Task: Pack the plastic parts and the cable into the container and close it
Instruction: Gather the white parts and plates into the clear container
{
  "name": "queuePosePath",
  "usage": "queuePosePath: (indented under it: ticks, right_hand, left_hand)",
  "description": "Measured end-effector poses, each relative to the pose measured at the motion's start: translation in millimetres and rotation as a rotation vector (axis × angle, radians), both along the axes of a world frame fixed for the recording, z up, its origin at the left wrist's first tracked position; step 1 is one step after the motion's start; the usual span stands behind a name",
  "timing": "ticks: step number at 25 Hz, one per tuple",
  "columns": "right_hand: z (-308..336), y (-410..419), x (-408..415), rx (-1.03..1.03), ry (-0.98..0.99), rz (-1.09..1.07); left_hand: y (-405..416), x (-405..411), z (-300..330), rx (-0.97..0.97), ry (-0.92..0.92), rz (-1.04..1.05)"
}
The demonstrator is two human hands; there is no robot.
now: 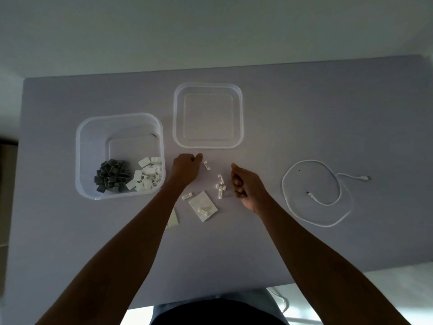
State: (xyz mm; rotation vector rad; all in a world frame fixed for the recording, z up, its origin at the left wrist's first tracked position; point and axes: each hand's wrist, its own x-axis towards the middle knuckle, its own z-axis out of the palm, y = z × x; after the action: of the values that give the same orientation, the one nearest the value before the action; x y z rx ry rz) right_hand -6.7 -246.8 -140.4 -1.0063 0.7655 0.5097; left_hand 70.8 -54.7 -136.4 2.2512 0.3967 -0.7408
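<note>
Most parts are already in the container (93, 146), far left: grey clips (112, 175) piled beside white clips (146, 177) against its near wall. Roughly half a dozen loose clips (220, 185) are left on the table (304, 113), in a scatter between the hands, plus a white plate (203, 205) nearer, with a clip on it, and a grey piece half under the left forearm. Cable (314, 191) lies coiled at right, untouched. Lid (208, 115) lies flat, far centre, just right of the container, not yet on. Left hand (185, 170) is curled, fingers at the farthest clip; can't tell if it grips anything. Right hand (246, 186) is curled too, beside the scatter; contents hidden. Left to do, by my read: remaining clips, plate, cable, lid.
</note>
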Motion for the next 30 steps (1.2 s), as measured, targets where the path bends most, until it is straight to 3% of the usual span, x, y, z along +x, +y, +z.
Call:
queuePosePath:
  ticks: [3, 5, 7, 10, 13, 16, 18, 20, 22, 24, 26, 28, 30]
  right_hand:
    - [-11.5, 9.1, 3.7, -0.54, -0.109, 0.076]
    - [-18.2, 15.9, 7.4, -0.911, -0.236, 0.28]
    - [-26.1, 22.4, 9.4, -1.061, -0.318, 0.461]
    - [-30.6, 26.8, 10.9, -1.099, -0.33, 0.593]
    - [-26.3, 26.1, 10.4, -0.924, -0.305, 0.476]
    - [-11.6, 21.8, 10.9, -0.317, -0.154, 0.162]
    - [-1.0, 14.4, 8.6, 0.037, -0.132, 0.061]
    - [6.5, 7.8, 1.8, 0.206, -0.161, 0.039]
    - [9.6, 5.1, -5.8, 0.204, -0.165, 0.016]
    - [8.5, 5.7, -9.8, 0.029, -0.173, 0.002]
    - [2.5, 8.3, -13.9, -0.369, -0.205, 0.069]
    - [-6.3, 11.6, -20.1, -0.789, -0.272, 0.204]
    - [-12.8, 16.6, -27.7, -1.004, -0.348, 0.409]
  left_hand:
    - [-8.7, 2.9, -4.2, 0.203, -0.072, -0.194]
    - [-15.3, 4.5, -4.0, 0.262, -0.081, -0.276]
    - [-18.5, 7.6, -5.7, 0.283, -0.103, -0.341]
    - [-15.1, 11.0, -13.6, 0.199, -0.113, -0.339]
    - [-8.7, 6.3, -11.2, -0.072, 0.02, -0.165]
    - [5.4, 0.3, 4.6, -0.726, 0.29, 0.215]
    - [14.9, -5.9, 13.5, -1.017, 0.379, 0.291]
    - [22.3, -16.7, 17.7, -1.138, 0.404, 0.298]
    - [27.6, -26.2, 20.4, -1.183, 0.417, 0.298]
    - [31.7, -30.6, 23.6, -1.174, 0.416, 0.309]
    - [32.8, -31.9, 27.2, -1.095, 0.4, 0.337]
    - [30.9, -32.8, 28.4, -0.841, 0.316, 0.301]
    - [29.5, -37.5, 23.8, -0.406, 0.078, 0.081]
